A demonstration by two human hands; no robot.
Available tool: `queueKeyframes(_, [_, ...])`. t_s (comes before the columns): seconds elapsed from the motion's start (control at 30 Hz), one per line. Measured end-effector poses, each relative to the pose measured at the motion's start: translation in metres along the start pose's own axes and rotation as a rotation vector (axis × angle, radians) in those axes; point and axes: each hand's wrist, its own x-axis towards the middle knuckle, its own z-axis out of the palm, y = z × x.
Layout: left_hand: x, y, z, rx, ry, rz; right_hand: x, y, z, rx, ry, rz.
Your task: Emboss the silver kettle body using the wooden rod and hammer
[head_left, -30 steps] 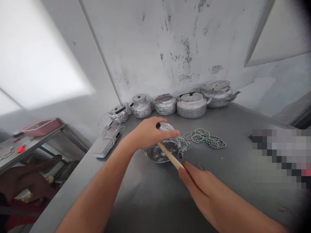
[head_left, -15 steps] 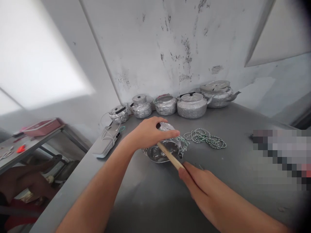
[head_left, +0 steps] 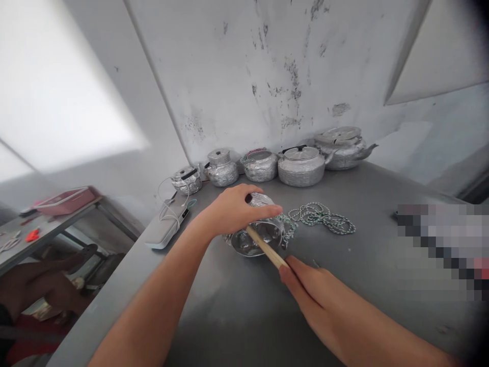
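Head view
- Pot: one, dimpled metal, lying on its side near the middle of the grey table. Its open mouth faces the person, its base the back wall.
- Stick: one, pale wood. Its long axis runs from lower right, at the right hand, up and left to the pot's mouth. The far tip sits at the upper rim, just under the left fingers.
- Left hand: curled over the top of the pot, fingers draped across the upper wall, pressing it down.
- Right hand: closed round the near end of the stick. It is seen from the back, so the fingers cannot be made out.
- Hidden: the stick's near end, inside the right fist; much of the pot's top, under the left hand. The pot's inside is only a dark glint.
- Cord: one loose green-and-white coil, just right of the pot, one end running up against it.
- Kettles: five, metal, lidded, in a row along the back wall.
- White box: one, at the table's left edge, with a white cable looped over it.
- Side table: lower left, cut off by the frame, bearing one pink tray and small red bits too small to tell.
- Another person's limb: bottom left, partly cut off.
- Pixelated patch: right edge, contents unreadable.
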Motion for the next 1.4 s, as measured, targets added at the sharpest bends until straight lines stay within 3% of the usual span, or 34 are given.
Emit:
queueKeyframes(0.3, [0.0016, -0.0004, 0.0011, -0.005, 0.005, -0.004, 0.0014, 0.0007, 0.0004, 0.046, 0.056, -0.025])
queueKeyframes(0.47, [0.0011, 0.0005, 0.0005, -0.003, 0.002, 0.008, 0.0013, -0.0016, -0.0019, 0.006, 0.034, 0.019])
queueKeyframes(0.77, [0.0015, -0.0010, 0.0011, 0.007, -0.001, 0.008, 0.0020, -0.0046, -0.0047, -0.050, -0.010, -0.025])
queueKeyframes(1.4, [0.0010, -0.0007, 0.0008, 0.010, -0.002, 0.019, 0.0014, -0.0031, -0.0059, 0.047, -0.007, -0.006])
